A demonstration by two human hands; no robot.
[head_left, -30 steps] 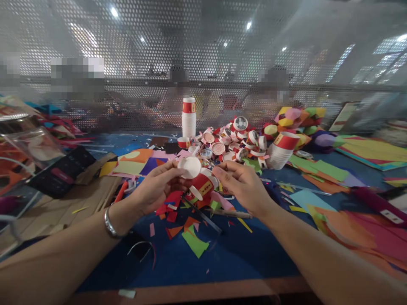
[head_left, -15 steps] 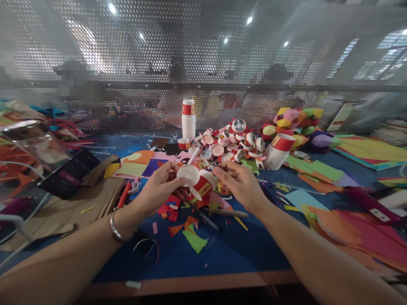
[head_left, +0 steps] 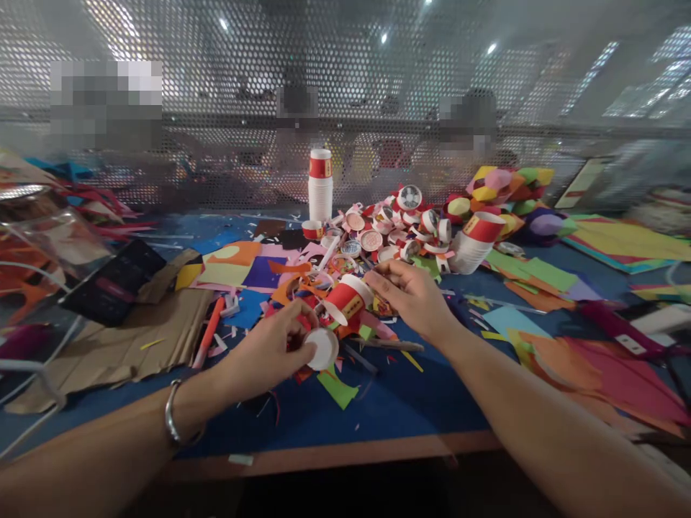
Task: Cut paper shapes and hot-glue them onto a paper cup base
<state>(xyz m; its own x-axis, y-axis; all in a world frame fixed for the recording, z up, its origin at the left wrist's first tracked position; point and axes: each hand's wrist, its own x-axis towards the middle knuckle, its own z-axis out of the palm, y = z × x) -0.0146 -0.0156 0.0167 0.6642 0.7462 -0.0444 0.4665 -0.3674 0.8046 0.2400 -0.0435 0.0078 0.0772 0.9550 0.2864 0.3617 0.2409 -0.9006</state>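
Note:
A small white paper disc (head_left: 322, 349) with a raised rim, like the base of a paper cup, is pinched between the thumb and fingers of my left hand (head_left: 281, 345). Just beyond it a red and white paper cup (head_left: 350, 301) lies on its side, a loose white flap at its left end. The bent fingers of my right hand (head_left: 407, 291) close at the cup's right rim; the hand partly hides that end. Beneath the cup and the disc are scraps of coloured paper, among them a green piece (head_left: 337, 388).
Behind the cup is a heap of cut cup bases (head_left: 372, 241). A tall cup stack (head_left: 320, 187) stands at the back, a tilted stack (head_left: 478, 244) to the right. Cardboard (head_left: 162, 338) and an orange-red marker-like stick (head_left: 209, 331) lie left; coloured sheets (head_left: 620, 381) lie right.
My left hand has drawn the white disc down toward me, away from the cup. The right fingers have come to the cup's rim. The view has tilted slightly downward.

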